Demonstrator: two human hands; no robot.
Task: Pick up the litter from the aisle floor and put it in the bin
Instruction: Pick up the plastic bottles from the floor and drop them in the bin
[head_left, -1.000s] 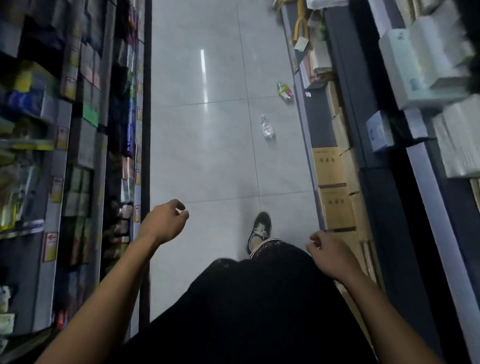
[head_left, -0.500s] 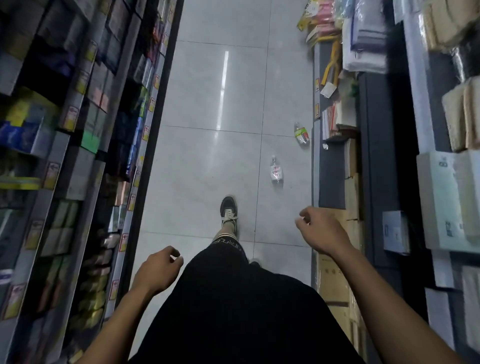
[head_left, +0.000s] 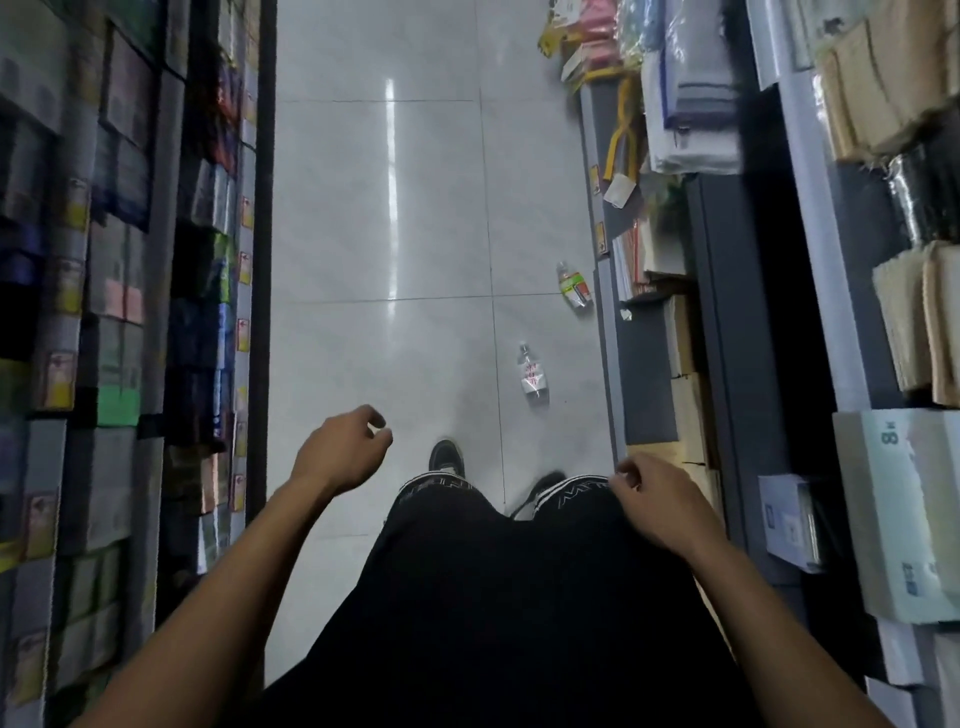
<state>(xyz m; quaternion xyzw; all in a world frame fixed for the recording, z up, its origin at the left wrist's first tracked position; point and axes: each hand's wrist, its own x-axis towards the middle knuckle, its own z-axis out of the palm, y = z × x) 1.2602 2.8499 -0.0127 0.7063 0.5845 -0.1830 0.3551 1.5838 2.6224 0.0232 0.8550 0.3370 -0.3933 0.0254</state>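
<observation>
hands: my left hand (head_left: 340, 451) and right hand (head_left: 660, 501) hang apart over the floor, fingers loosely curled, nothing in either; I judge them idle because the litter is out of reach
near bottle: clear plastic bottle (head_left: 532, 373) lies on its side on the floor (head_left: 374, 338), toward the right edge of the aisle, just ahead of my shoes (head_left: 447, 457); it looks dropped, not shelved
far bottle: second bottle (head_left: 574, 287) with a green and orange label lies further up the aisle, almost against the foot of the right shelf (head_left: 727, 322); likely rolled there
bin: not in view; I cannot say where it is
stage: I read this as the approach; nothing picked up yet; next I would need to bend to the near bottle
writing: near bottle has a white label with red marks, too small to read; shorts (head_left: 493, 597) carry white lettering on the hem bands, unreadable; a pale box (head_left: 904, 509) on the right shelf shows an "8"; left shelf (head_left: 130, 312) carries yellow price tags, illegible
</observation>
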